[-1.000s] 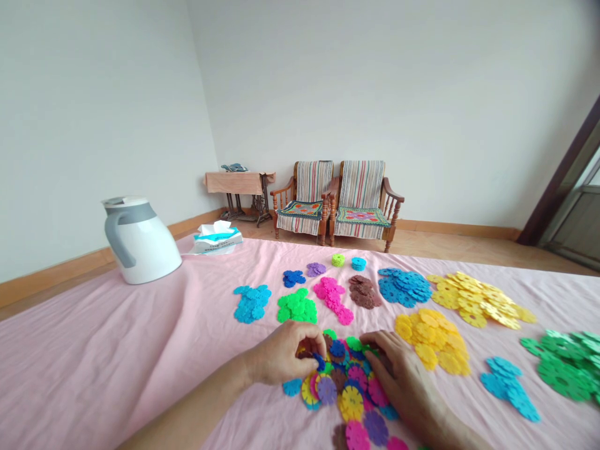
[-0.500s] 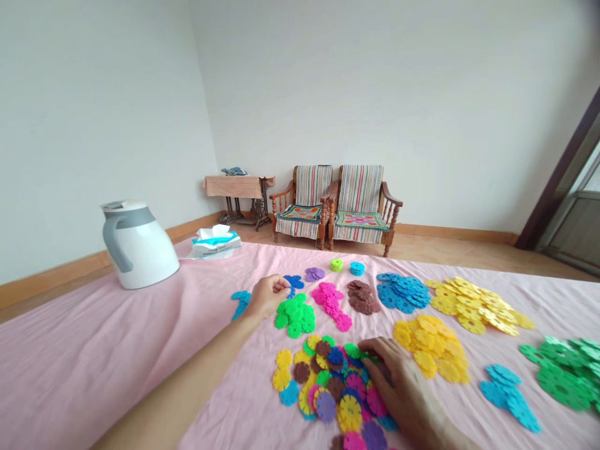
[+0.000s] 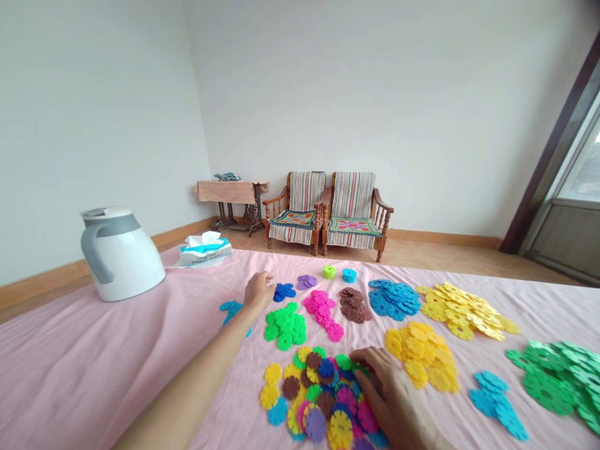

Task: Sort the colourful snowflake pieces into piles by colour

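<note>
My left hand (image 3: 258, 291) reaches far out over the pink cloth, fingers curled, its fingertips at the small dark blue disc pile (image 3: 284, 291). Whether a disc is still in the fingers is hidden. My right hand (image 3: 389, 394) rests on the mixed heap of coloured snowflake discs (image 3: 316, 390) near me, fingers bent over its right side, touching a green disc. Sorted piles lie beyond: light blue (image 3: 229, 309), green (image 3: 284, 324), pink (image 3: 322, 311), brown (image 3: 352, 304), blue (image 3: 392, 297).
Yellow piles (image 3: 462, 305) (image 3: 424, 351), a green pile (image 3: 557, 375) and a light blue pile (image 3: 497, 397) lie at right. A white kettle (image 3: 117, 253) and tissue pack (image 3: 204, 249) stand far left. Purple (image 3: 306, 282), lime (image 3: 329, 271) and cyan (image 3: 349, 275) small stacks sit behind.
My left hand picked a dark blue disc from the mixed heap and carried it out to the dark blue pile. My right hand stayed on the heap.
</note>
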Available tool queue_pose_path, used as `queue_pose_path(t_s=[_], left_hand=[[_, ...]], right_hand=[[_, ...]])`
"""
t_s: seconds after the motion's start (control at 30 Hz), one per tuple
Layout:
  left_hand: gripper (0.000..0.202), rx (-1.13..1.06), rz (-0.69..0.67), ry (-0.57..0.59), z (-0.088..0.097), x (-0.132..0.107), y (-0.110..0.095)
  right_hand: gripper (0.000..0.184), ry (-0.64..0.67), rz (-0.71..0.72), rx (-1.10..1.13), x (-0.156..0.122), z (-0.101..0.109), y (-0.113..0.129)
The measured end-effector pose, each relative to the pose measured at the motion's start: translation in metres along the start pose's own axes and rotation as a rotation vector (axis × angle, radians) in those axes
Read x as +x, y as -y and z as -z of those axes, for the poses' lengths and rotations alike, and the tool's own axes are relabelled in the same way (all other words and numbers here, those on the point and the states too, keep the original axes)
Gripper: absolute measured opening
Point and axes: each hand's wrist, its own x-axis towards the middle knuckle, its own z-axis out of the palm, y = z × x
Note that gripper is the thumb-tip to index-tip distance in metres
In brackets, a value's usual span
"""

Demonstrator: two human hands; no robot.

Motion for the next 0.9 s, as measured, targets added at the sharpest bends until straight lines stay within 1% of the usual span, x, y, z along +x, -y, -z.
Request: queue_pose_path(t_s=[0.07, 0.1, 0.13, 0.17, 0.2, 0.23, 0.27, 0.3, 0.33, 0.4, 0.5, 0.63, 0.77, 0.9], left_hand=[[0.015, -0.018, -0.088, 0.049, 0.007, -0.018, -0.013], [0.012, -0.036, -0.142, 0.106, 0.012, -0.03, -0.021], [0.008, -0.057, -0.198, 0.17, 0.016, -0.043, -0.029], [0.009, -0.087, -0.279, 0.263, 0.021, -0.058, -0.037], [0.012, -0.134, -0.431, 0.414, 0.026, -0.073, -0.045], [0.013, -0.159, -0.555, 0.521, 0.03, -0.088, -0.053], [0.013, -0.157, -0.642, 0.572, 0.033, -0.103, -0.059], [0.014, -0.128, -0.697, 0.609, 0.035, -0.116, -0.064], [0.019, -0.088, -0.737, 0.632, 0.036, -0.126, -0.067], [0.023, 0.005, -0.771, 0.648, 0.035, -0.141, -0.071], [0.018, 0.071, -0.775, 0.627, 0.03, -0.148, -0.073], [0.01, 0.076, -0.767, 0.611, 0.025, -0.15, -0.075], [0.017, 0.07, -0.777, 0.59, 0.023, -0.154, -0.075], [0.018, -0.006, -0.73, 0.555, 0.022, -0.157, -0.077]], right_hand=[[0.016, -0.003, 0.003, 0.009, 0.0, 0.001, 0.001], [0.016, -0.006, 0.004, 0.016, 0.001, 0.001, 0.002], [0.017, -0.005, 0.005, 0.026, 0.001, 0.001, 0.003], [0.018, -0.007, 0.003, 0.037, 0.001, 0.002, 0.004], [0.019, -0.008, -0.003, 0.049, 0.001, 0.003, 0.006], [0.02, -0.011, -0.009, 0.061, 0.002, 0.003, 0.007], [0.021, -0.016, -0.014, 0.071, 0.002, 0.004, 0.008], [0.022, -0.021, -0.016, 0.079, 0.002, 0.004, 0.009], [0.022, -0.029, -0.014, 0.084, 0.003, 0.004, 0.009], [0.02, -0.058, -0.003, 0.083, 0.003, 0.004, 0.01], [0.018, -0.098, 0.004, 0.067, 0.003, 0.002, 0.01], [0.015, -0.12, 0.001, 0.028, 0.004, 0.001, 0.011], [0.012, -0.134, -0.011, -0.01, 0.005, 0.001, 0.014], [0.012, -0.139, -0.028, -0.014, 0.005, 0.002, 0.015]])
